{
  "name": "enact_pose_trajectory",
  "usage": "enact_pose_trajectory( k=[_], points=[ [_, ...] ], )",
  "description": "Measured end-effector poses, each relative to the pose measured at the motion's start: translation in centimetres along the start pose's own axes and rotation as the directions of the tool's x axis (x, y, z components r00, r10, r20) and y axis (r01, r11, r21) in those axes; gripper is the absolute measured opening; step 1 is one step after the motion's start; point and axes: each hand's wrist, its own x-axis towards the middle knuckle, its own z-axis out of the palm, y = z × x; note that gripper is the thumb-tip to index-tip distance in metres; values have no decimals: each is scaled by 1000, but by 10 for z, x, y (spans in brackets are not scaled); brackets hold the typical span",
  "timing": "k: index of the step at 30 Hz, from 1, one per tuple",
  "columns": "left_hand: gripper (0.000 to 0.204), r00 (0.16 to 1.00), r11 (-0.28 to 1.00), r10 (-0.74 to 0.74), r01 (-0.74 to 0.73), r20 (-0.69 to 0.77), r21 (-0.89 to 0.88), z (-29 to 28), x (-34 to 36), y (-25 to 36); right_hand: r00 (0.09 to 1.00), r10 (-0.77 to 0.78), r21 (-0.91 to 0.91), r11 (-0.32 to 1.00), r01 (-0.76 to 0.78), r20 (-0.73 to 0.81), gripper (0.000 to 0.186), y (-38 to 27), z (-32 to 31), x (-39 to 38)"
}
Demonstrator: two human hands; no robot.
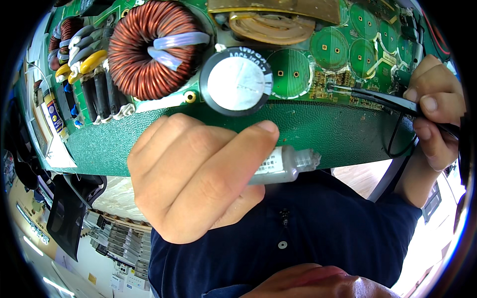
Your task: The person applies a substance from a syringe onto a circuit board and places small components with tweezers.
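Observation:
My left hand (194, 174) is closed around a small translucent bottle (285, 166) with a white label. Its ragged, open-looking tip points right, just past the front edge of the green circuit board (357, 62). At the right, my right hand (437, 104) pinches a pair of black tweezers (390, 101). Their silver tips reach the board, touching or just above a cluster of tiny components (328, 82) below the round green pads. Between my hands stands a large round capacitor (236, 84) with a silver top. Left of it sits a copper-wound toroid coil (149, 52).
A flat tape-wrapped coil (271, 25) rises at the board's back. Yellow and grey sleeved parts (89, 59) crowd its left. Under the board lies a green textured mat (343, 129). A thin black cable (395, 141) loops below my right hand; a black chair (67, 213) stands lower left.

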Motion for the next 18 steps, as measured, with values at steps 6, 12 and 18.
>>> enact_pose_trajectory(
  k=[6, 12, 18],
  points=[
    [39, 1000, 1000, 3, -3, 5, 8, 0, 0, 0, 999, 14, 25, 1000, -12, -44, 28, 0, 3, -1],
    [39, 999, 1000, -6, 5, 42, 9, -3, 0, 1, 996, 55, -15, 998, -56, -70, 29, -2, 1, -6],
    [39, 999, 1000, 1, -2, 50, 13, -4, 0, 0, 998, 47, -49, 998, -49, -40, 28, -2, -1, -4]
  ],
)
